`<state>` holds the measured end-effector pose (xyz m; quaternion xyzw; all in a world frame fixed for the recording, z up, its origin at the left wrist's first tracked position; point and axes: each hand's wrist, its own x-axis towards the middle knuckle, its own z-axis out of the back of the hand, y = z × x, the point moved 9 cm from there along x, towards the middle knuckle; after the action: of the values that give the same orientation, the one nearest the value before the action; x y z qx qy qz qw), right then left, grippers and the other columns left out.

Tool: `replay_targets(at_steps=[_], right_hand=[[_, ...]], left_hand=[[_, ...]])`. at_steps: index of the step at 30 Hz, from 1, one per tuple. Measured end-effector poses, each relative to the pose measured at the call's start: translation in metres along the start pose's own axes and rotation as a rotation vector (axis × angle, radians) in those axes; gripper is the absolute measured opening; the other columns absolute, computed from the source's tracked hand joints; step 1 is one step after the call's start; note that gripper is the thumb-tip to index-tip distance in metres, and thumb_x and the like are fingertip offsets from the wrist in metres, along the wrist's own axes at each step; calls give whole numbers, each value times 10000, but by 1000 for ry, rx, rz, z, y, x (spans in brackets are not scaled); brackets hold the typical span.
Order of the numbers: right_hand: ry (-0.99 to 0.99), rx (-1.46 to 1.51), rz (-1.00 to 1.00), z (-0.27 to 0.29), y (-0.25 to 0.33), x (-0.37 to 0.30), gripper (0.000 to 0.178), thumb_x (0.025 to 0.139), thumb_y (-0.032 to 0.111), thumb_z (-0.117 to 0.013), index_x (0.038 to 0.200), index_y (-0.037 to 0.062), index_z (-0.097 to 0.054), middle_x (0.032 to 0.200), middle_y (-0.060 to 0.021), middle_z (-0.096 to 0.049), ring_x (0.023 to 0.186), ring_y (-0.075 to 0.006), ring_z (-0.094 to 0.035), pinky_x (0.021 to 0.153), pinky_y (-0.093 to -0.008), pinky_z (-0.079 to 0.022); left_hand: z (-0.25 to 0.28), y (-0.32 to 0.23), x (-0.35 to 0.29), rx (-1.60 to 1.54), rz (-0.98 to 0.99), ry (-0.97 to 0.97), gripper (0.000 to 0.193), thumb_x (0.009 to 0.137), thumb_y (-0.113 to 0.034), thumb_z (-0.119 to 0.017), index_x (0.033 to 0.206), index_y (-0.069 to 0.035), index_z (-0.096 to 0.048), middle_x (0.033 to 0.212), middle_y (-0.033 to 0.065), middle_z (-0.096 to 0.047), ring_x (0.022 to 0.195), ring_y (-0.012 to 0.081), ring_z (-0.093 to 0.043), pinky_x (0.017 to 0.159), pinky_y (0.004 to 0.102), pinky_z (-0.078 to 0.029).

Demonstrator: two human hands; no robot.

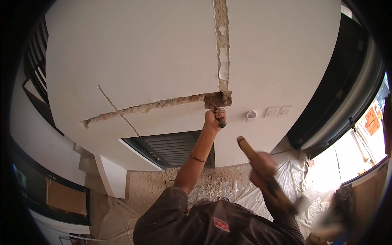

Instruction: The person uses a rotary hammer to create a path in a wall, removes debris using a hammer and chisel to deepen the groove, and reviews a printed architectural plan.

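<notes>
My left hand (212,118) is closed around a chisel (222,123), whose butt end sticks out below the fist. Its tip points up into a rectangular recess (225,98) cut in the white wall (163,53); the recess hides where exactly the tip rests. My right hand (263,164), blurred by motion, grips a hammer (246,148) by its wooden handle. The hammer's head is smeared and swung back low at the right, well apart from the chisel. From the recess one rough groove (155,105) runs left and another (223,45) runs upward.
Right of the recess sit white wall switches (279,111) and a small white fitting (251,116). A dark louvred panel (175,148) lies low in the wall. Rubble (153,188) and plastic sheeting (281,175) cover the floor. At far right stands a dark-framed opening.
</notes>
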<state>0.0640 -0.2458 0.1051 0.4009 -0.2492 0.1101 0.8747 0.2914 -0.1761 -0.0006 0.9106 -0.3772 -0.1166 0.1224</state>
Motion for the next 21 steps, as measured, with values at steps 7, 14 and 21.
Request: replay_targets(at_steps=[7, 14, 21], right_hand=[[395, 201, -193, -116, -105, -67, 444, 878, 454, -554, 858, 11, -567, 612, -211, -521, 598, -428, -554, 551, -447, -427], [390, 363, -448, -119, -126, -163, 603, 897, 555, -475, 1052, -12, -609, 625, -159, -523, 579, -223, -549, 591, -393, -445], [-21, 423, -53, -12, -82, -94, 794, 832, 769, -356, 775, 1, -549, 623, -57, -486, 500, -151, -446, 488, -292, -373]], left_hand=[[51, -42, -43, 855, -21, -189, 368, 1005, -393, -387, 847, -71, -469, 596, -58, -334, 428, 43, -282, 349, 208, -220], [39, -20, -82, 952, -33, -135, 284, 1012, -308, -409, 940, -46, -491, 636, -47, -358, 473, 30, -304, 406, 180, -293], [4, -26, -19, 153, -44, 42, 233, 967, -139, -415, 758, -38, -436, 604, -16, -337, 481, 76, -320, 421, 210, -312]])
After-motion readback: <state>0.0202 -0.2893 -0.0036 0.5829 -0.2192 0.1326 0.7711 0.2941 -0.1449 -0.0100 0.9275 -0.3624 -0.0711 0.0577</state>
